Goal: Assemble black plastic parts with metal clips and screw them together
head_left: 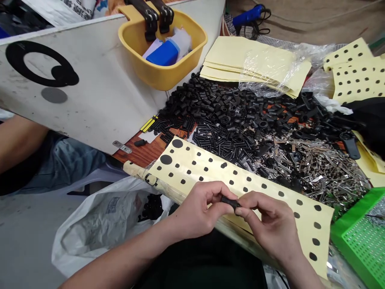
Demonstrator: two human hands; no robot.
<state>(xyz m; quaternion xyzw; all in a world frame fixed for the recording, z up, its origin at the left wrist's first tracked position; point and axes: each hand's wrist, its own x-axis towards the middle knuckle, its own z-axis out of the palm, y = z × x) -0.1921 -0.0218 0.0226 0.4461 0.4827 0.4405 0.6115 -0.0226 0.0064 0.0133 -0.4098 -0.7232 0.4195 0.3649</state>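
My left hand [198, 208] and my right hand [270, 220] meet over a pale yellow sheet with black dots [210, 170]. Between their thumbs and fingers they pinch a small black plastic part [230, 202]. Most of that part is hidden by my fingers. Beyond my hands, a heap of black plastic tubes and rings [216, 108] spreads across a wood-grain surface [144, 154]. To the right of it lies a pile of small silver metal pieces [321, 172].
A white plastic bag [96, 237] hangs below the left of my hands. A tilted white board [90, 108] and a yellow plastic bin [159, 74] stand at the upper left. Stacked yellow sheets [240, 56] lie at the back, a green plastic basket [363, 241] at the right, and a seated person's denim-clad leg [66, 160] at the left.
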